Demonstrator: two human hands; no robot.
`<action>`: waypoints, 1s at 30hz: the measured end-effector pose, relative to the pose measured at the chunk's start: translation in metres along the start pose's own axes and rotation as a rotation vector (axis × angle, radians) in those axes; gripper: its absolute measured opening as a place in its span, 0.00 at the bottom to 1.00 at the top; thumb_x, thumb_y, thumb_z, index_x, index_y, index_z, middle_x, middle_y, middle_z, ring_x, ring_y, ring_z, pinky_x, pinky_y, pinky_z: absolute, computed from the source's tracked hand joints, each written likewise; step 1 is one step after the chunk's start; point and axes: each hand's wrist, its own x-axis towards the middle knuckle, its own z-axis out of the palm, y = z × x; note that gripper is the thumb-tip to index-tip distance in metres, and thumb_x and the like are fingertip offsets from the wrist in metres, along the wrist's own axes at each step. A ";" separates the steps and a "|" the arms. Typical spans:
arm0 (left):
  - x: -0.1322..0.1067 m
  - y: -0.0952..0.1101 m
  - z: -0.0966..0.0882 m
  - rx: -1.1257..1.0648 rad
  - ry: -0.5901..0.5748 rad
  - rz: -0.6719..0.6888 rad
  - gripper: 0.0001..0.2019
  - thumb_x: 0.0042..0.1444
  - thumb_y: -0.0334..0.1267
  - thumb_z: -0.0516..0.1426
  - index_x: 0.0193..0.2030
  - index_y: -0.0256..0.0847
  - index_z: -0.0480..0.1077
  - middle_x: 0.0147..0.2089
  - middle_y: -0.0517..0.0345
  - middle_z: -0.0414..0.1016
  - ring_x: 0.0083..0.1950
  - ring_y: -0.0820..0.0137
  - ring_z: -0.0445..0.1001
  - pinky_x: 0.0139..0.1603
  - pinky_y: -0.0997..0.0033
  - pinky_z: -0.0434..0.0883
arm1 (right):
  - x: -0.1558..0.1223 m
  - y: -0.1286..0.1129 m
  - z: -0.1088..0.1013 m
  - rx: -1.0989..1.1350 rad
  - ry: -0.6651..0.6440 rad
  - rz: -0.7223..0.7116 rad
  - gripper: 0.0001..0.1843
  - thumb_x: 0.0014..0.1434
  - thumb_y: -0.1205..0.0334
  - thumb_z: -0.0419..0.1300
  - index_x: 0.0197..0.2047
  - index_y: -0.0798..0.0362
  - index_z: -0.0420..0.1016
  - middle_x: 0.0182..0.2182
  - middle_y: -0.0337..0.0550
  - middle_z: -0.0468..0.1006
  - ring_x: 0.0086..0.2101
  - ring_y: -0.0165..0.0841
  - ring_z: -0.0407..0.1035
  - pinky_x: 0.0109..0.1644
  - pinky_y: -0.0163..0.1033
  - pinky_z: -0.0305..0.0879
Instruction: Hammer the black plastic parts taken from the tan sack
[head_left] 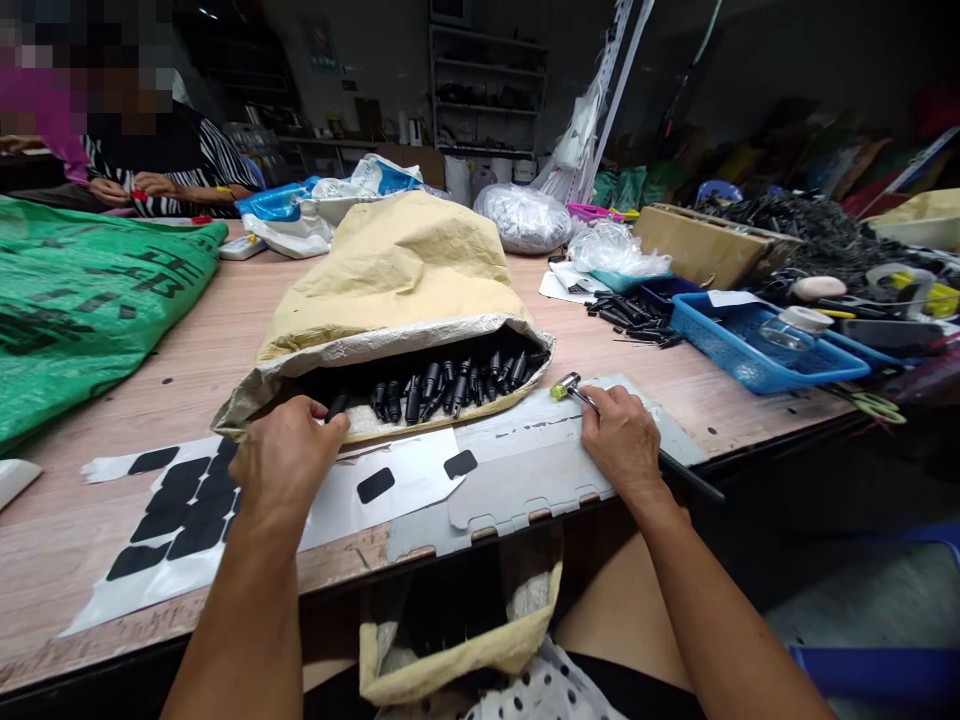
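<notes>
My left hand (289, 450) is at the left side of a yellow woven sack's (405, 260) mouth. Its thumb and fingers pinch a small black cylindrical part (337, 407). Many similar black parts (450, 385) lie inside the sack, which rests on its side with its opening towards me. My right hand (621, 435), closed around a small hammer (574, 385), rests over a grey board (525, 460). The hammer has a yellow-green tip, a metal head and a dark handle that sticks out to the right. Left of the board lies a white sheet with black stickers (187, 510).
A green sack (97, 310) lies at left. At right are a blue basket (757, 350), loose black pieces (637, 318) and a cardboard box (705, 245). Another open sack (457, 665) hangs at my lap. Across the table a person (172, 160) sits with both hands together.
</notes>
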 end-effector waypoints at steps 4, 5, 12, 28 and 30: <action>-0.042 0.029 -0.002 -0.149 -0.103 0.208 0.15 0.58 0.54 0.58 0.45 0.48 0.74 0.37 0.57 0.77 0.36 0.61 0.74 0.37 0.62 0.67 | 0.000 0.000 0.000 0.002 -0.001 0.001 0.16 0.66 0.64 0.56 0.54 0.49 0.79 0.41 0.47 0.76 0.40 0.38 0.65 0.43 0.41 0.54; -0.050 0.036 0.003 -0.227 -0.187 0.328 0.14 0.59 0.53 0.58 0.46 0.48 0.74 0.38 0.58 0.77 0.37 0.63 0.74 0.38 0.64 0.67 | 0.000 0.000 0.000 0.003 0.002 0.001 0.16 0.66 0.64 0.56 0.54 0.49 0.79 0.41 0.47 0.76 0.40 0.38 0.64 0.43 0.41 0.54; -0.062 0.051 0.041 -0.223 -0.419 0.606 0.06 0.61 0.42 0.60 0.44 0.46 0.74 0.42 0.59 0.76 0.44 0.63 0.72 0.43 0.67 0.65 | 0.000 -0.001 0.000 0.013 0.003 0.000 0.16 0.66 0.63 0.56 0.53 0.49 0.79 0.40 0.47 0.76 0.40 0.38 0.65 0.43 0.41 0.55; -0.058 0.049 0.053 -0.394 -0.438 0.564 0.07 0.54 0.37 0.66 0.40 0.45 0.78 0.40 0.59 0.76 0.45 0.62 0.71 0.47 0.64 0.63 | -0.015 -0.042 -0.054 0.792 -0.086 -0.104 0.17 0.68 0.63 0.55 0.57 0.49 0.77 0.50 0.45 0.80 0.51 0.37 0.73 0.57 0.43 0.68; -0.058 0.050 0.053 -0.393 -0.448 0.552 0.07 0.54 0.37 0.66 0.40 0.45 0.78 0.40 0.59 0.76 0.46 0.62 0.71 0.47 0.64 0.63 | -0.027 -0.061 -0.064 0.884 -0.169 -0.169 0.17 0.69 0.63 0.54 0.57 0.47 0.77 0.49 0.44 0.80 0.50 0.35 0.73 0.57 0.41 0.69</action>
